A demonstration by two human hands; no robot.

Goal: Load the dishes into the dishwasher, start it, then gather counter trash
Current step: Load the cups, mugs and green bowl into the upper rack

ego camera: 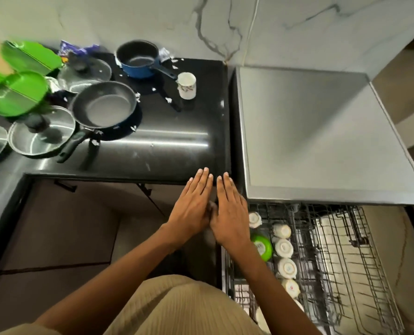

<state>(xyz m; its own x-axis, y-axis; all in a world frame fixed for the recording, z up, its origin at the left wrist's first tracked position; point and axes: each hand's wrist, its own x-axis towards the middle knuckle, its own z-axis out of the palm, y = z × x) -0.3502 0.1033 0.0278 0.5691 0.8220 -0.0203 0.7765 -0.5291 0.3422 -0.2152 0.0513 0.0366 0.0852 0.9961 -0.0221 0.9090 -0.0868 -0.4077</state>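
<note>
My left hand [193,204] and my right hand [230,211] are held flat side by side, fingers straight, just below the front edge of the black counter [167,151]; neither holds anything. To their right the dishwasher rack [326,262] is pulled out, with several upturned white cups [284,247] and a green bowl [262,247] in it. On the counter stand a white cup [186,85], a blue saucepan [138,59], a dark frying pan [103,105], glass lids [41,134] and green plates [20,93].
The dishwasher's steel top [322,141] lies right of the counter. Small white paper scraps [168,99] and a purple wrapper [76,48] litter the counter. A marble wall stands behind. Dark cabinet fronts and floor lie below the hands.
</note>
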